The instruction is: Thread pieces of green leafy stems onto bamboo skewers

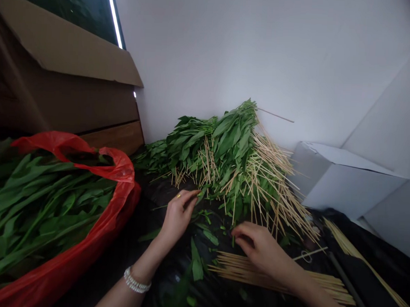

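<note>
My left hand (178,214), with a ring and a pearl bracelet at the wrist, pinches a green leaf at the front edge of a pile of skewered greens (225,154). Its fingers are closed on the leaf. My right hand (257,245) lies curled, fingers bent down, just above a loose bundle of bare bamboo skewers (274,276) on the black surface; what its fingertips hold is hidden. Many wooden sticks poke out of the leafy pile toward me.
A red plastic bag (116,199) full of long green leaves sits at the left. Behind it stands a brown cardboard box (58,72). A white box (344,179) rests at the right by the wall. More skewers (357,257) lie at the right. Loose leaves scatter the black sheet.
</note>
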Motion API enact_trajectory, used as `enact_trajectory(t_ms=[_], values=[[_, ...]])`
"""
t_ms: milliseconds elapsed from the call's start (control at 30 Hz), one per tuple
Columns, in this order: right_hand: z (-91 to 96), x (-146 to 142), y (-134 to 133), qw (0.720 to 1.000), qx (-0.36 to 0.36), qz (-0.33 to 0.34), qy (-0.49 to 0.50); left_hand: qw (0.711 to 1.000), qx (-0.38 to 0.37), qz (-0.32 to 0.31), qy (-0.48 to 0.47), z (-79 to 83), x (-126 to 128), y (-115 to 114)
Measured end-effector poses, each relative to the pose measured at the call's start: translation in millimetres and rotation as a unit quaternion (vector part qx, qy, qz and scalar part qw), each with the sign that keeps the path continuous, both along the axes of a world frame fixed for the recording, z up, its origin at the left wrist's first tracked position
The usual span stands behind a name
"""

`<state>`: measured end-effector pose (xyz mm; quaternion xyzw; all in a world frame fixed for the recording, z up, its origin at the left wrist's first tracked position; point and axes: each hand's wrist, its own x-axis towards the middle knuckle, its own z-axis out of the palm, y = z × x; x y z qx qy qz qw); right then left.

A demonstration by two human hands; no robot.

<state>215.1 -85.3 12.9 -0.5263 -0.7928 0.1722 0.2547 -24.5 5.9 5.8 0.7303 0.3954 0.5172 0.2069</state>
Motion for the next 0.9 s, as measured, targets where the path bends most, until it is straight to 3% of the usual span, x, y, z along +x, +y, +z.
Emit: enact_trajectory(t_ms=[167, 400, 700, 900], values=[[-14.4, 11.3, -29.3, 0.992, -0.024, 0.015, -0.122, 0.998, 0.024, -0.01, 0.052, -1.0, 2.4, -1.8], [-32.8, -7.5, -32.7, 0.955, 0.064, 0.004, -0.288, 0.993, 0.007, -0.045, 0.106, -4.6, 7.5, -6.5], [-40.6, -8.3, -33.5, 0.947, 0.152, -0.002, -0.285, 0.987, -0.017, -0.064, 0.147, -7.1, 7.7, -4.1], [-23.0, 29.6, -40.2, 0.953, 0.142, -0.038, -0.264, 0.988, -0.027, -0.068, 0.134, -5.4, 7.4, -3.9]])
